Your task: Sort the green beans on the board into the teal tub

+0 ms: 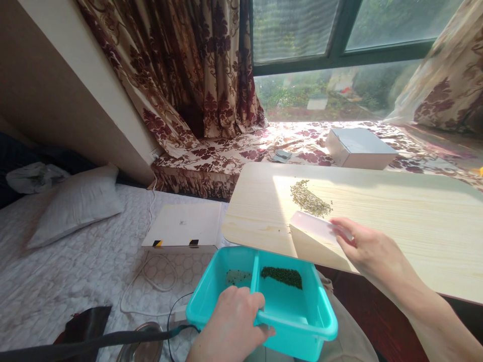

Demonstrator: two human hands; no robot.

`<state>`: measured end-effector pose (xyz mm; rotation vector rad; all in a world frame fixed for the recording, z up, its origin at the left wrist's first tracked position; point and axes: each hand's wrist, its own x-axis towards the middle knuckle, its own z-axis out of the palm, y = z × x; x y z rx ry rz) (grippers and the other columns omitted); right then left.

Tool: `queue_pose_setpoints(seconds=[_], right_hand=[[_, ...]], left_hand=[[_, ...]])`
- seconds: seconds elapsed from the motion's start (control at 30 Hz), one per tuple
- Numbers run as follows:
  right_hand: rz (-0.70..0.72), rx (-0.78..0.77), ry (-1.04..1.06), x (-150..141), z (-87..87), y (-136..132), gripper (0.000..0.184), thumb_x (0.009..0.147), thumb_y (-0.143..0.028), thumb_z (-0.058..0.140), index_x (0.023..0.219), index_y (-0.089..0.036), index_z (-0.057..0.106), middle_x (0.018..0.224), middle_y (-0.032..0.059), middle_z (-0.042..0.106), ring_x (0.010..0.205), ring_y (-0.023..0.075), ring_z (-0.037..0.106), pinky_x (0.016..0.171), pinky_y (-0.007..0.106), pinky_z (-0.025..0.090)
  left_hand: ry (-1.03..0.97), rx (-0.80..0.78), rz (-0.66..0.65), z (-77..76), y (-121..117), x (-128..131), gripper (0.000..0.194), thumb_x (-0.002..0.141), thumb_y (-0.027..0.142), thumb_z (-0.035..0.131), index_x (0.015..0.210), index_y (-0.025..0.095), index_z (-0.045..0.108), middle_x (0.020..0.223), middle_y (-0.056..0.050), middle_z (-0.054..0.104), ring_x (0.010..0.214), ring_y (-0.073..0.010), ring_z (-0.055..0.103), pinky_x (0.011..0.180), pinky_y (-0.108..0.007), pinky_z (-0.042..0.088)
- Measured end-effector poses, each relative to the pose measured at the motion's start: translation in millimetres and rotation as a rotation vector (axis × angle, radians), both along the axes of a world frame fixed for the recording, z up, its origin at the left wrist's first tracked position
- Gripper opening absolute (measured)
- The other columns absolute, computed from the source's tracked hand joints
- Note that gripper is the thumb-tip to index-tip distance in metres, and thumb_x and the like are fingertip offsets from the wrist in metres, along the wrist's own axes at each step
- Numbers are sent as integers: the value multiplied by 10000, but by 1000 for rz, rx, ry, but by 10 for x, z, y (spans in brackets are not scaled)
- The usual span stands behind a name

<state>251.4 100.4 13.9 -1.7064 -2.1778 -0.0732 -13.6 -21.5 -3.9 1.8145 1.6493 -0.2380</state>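
My left hand (236, 322) is closed around the near rim of a turquoise two-compartment tub (294, 324), at the divider. Small dark green beans (283, 276) are heaped in its right compartment. A few pale grains (238, 276) lie in the left one. The tub is just below the near edge of a light wooden tabletop (260, 216). On that top, my right hand (366, 246) pinches one end of a white rectangular strip (315, 226), which stands on its long edge. Just beyond the strip is a curved scatter of mixed pale and greenish grains (309, 199).
A white box (183, 226) lies on the quilted bed (94, 256) left of the table. Another box (360, 147) sits on the window ledge behind. Cables, a metal bowl (141, 342) and a dark strap (94, 344) are at lower left.
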Motion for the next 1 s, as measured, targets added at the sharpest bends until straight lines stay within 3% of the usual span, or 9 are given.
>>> queue_pose_setpoints(seconds=[0.3, 0.5, 0.83, 1.0], right_hand=[[46, -70, 91, 24, 109, -75, 283, 831, -340, 454, 907, -262, 715, 640, 30, 732, 483, 200, 644, 456, 283, 420], [29, -92, 54, 35, 63, -88, 318, 829, -355, 443, 939, -255, 723, 786, 57, 783, 577, 238, 700, 492, 307, 453], [-11, -11, -8, -11, 32, -63, 289, 825, -353, 463, 915, -280, 728, 742, 42, 775, 527, 228, 674, 462, 302, 423], [27, -69, 69, -40, 74, -119, 305, 842, -357, 457, 940, -282, 736, 742, 33, 775, 529, 213, 677, 461, 298, 455]], left_hand=[[-41, 57, 20, -55, -28, -48, 285, 795, 491, 745, 836, 228, 642, 907, -25, 683, 942, -267, 614, 753, -327, 403], [-46, 52, 21, -52, -17, -53, 287, 792, 489, 748, 844, 228, 641, 916, -24, 682, 950, -266, 610, 765, -331, 404], [-35, 16, 28, -1, -12, -40, 279, 808, 485, 735, 884, 229, 654, 946, -30, 681, 975, -268, 602, 787, -334, 406], [-22, 15, 25, 30, -4, -41, 268, 812, 481, 730, 888, 234, 656, 942, -23, 679, 959, -263, 605, 768, -326, 403]])
